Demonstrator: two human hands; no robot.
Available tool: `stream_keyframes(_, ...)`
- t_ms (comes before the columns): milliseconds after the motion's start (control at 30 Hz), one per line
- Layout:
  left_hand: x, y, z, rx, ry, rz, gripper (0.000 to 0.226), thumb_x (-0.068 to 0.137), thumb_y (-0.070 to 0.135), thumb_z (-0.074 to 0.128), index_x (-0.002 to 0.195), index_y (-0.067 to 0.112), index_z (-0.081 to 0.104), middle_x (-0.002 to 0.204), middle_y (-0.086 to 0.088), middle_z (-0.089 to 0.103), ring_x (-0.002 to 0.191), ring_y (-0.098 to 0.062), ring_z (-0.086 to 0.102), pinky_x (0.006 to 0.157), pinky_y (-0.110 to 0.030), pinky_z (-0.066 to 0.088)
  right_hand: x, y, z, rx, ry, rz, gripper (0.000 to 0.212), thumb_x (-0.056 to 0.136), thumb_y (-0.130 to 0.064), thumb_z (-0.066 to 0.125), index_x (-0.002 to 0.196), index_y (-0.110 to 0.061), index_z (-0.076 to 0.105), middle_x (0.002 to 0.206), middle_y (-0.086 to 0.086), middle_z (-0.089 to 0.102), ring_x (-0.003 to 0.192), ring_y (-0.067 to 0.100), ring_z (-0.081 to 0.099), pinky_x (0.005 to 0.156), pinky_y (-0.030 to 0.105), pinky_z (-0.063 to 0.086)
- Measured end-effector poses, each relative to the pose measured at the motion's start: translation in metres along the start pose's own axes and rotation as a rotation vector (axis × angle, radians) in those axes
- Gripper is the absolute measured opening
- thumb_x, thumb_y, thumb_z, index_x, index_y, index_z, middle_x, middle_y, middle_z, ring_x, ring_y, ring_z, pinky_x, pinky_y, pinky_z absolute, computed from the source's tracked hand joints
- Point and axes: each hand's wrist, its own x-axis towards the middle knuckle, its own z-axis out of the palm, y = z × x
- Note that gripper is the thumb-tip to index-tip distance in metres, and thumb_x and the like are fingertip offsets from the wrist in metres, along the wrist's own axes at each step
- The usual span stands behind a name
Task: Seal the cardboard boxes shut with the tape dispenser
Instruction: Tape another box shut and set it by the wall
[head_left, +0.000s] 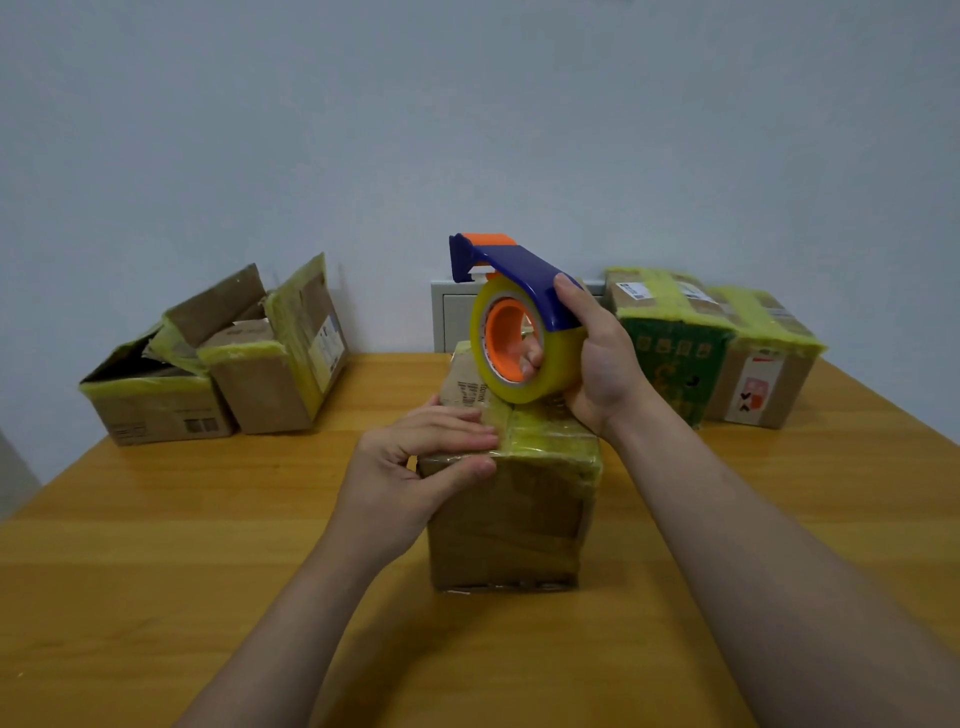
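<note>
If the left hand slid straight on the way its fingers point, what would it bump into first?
Probably the right hand at its wrist, after crossing the taped top of the middle box; depth is hard to judge.

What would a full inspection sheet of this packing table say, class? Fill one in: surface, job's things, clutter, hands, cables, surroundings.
Surface: wooden table, yellow-brown.
Job's things: middle box, flaps closed, yellowish tape across its top; tape dispenser, blue and orange, held over that top; open boxes back left, flaps up; taped boxes back right.
Clutter: nothing seen.
Hands: left hand holds the middle box's top front edge, fingers on top, thumb on the front; right hand grips the tape dispenser.
Cables: nothing seen.
Surroundings: plain wall; white panel behind the dispenser.
</note>
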Motion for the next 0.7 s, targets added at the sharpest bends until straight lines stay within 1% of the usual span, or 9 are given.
stream_keyframes(100, -0.002, -0.003, -0.01, -0.067, 0.02, -0.03, 0.02, 0.078, 0.012, 0.083, 0.098, 0.01, 0.082, 0.106, -0.001, 0.081, 0.123, -0.021, 0.068, 0.111, -0.043, 0.05, 0.0, 0.001, 0.0, -0.013, 0.002, -0.009, 0.042, 0.104, -0.039, 0.055, 0.13, -0.008, 0.067, 0.092, 0.007, 0.072, 0.069, 0.012, 0.068, 0.067, 0.032, 0.053)
stream_keyframes(167, -0.005, -0.003, -0.006, -0.052, 0.089, -0.003, 0.019, 0.077, 0.012, 0.083, 0.096, 0.01, 0.082, 0.101, 0.0, 0.081, 0.115, -0.021, 0.072, 0.106, -0.046, 0.053, 0.001, 0.002, -0.001, -0.019, 0.005, -0.013, 0.04, 0.104, -0.039, 0.055, 0.127, -0.009, 0.068, 0.094, 0.007, 0.073, 0.073, 0.013, 0.07, 0.07, 0.034, 0.054)
stream_keyframes(233, -0.007, -0.003, -0.001, -0.022, 0.118, 0.026, 0.018, 0.077, 0.014, 0.084, 0.095, 0.014, 0.082, 0.099, 0.004, 0.081, 0.109, -0.019, 0.075, 0.104, -0.047, 0.054, 0.001, 0.001, -0.001, -0.02, 0.004, 0.0, 0.046, 0.104, -0.04, 0.054, 0.132, -0.006, 0.065, 0.088, 0.005, 0.072, 0.069, 0.011, 0.068, 0.065, 0.031, 0.054)
stream_keyframes(333, -0.008, -0.003, -0.006, -0.042, 0.063, 0.003, 0.023, 0.078, 0.014, 0.084, 0.101, 0.015, 0.081, 0.106, 0.003, 0.081, 0.12, -0.02, 0.07, 0.107, -0.04, 0.053, 0.001, 0.001, -0.001, 0.037, -0.01, 0.014, 0.053, 0.105, -0.041, 0.052, 0.137, 0.0, 0.06, 0.074, -0.001, 0.071, 0.062, 0.01, 0.067, 0.058, 0.027, 0.054)
stream_keyframes(400, -0.013, -0.005, -0.012, -0.043, 0.027, -0.018, 0.026, 0.08, 0.016, 0.083, 0.106, 0.016, 0.082, 0.114, 0.002, 0.079, 0.128, -0.019, 0.065, 0.109, -0.034, 0.051, 0.0, 0.001, -0.002, 0.057, -0.018, 0.015, 0.053, 0.105, -0.041, 0.051, 0.138, 0.0, 0.06, 0.071, -0.002, 0.07, 0.062, 0.01, 0.067, 0.058, 0.026, 0.054)
stream_keyframes(467, -0.019, -0.008, -0.015, -0.081, 0.093, -0.035, 0.025, 0.081, 0.015, 0.081, 0.106, 0.019, 0.083, 0.114, 0.001, 0.079, 0.127, -0.02, 0.066, 0.107, -0.033, 0.052, 0.0, 0.001, -0.002, 0.079, -0.03, 0.017, 0.052, 0.105, -0.041, 0.051, 0.135, -0.001, 0.062, 0.068, -0.001, 0.069, 0.06, 0.011, 0.066, 0.057, 0.027, 0.054)
stream_keyframes(533, -0.022, -0.009, -0.014, -0.094, 0.172, -0.029, 0.023, 0.081, 0.015, 0.08, 0.103, 0.023, 0.082, 0.108, 0.003, 0.08, 0.119, -0.021, 0.071, 0.102, -0.032, 0.056, 0.0, 0.001, -0.001, 0.085, -0.028, 0.015, 0.052, 0.105, -0.041, 0.051, 0.136, -0.001, 0.061, 0.068, -0.001, 0.069, 0.06, 0.011, 0.066, 0.057, 0.026, 0.054)
stream_keyframes(600, -0.021, -0.009, -0.01, -0.079, 0.193, -0.013, 0.02, 0.079, 0.016, 0.082, 0.098, 0.022, 0.083, 0.103, 0.004, 0.081, 0.112, -0.02, 0.074, 0.098, -0.031, 0.058, 0.0, 0.001, -0.001, 0.076, -0.018, 0.008, 0.053, 0.105, -0.041, 0.05, 0.139, -0.001, 0.059, 0.071, -0.004, 0.07, 0.063, 0.008, 0.067, 0.058, 0.025, 0.054)
stream_keyframes(700, -0.02, -0.007, -0.01, -0.129, 0.173, -0.048, 0.023, 0.079, 0.021, 0.083, 0.102, 0.025, 0.083, 0.108, 0.003, 0.08, 0.119, -0.021, 0.071, 0.101, -0.032, 0.056, -0.001, 0.0, 0.001, 0.098, -0.019, 0.0, 0.053, 0.106, -0.039, 0.049, 0.14, 0.0, 0.058, 0.068, -0.003, 0.069, 0.061, 0.009, 0.067, 0.057, 0.026, 0.054)
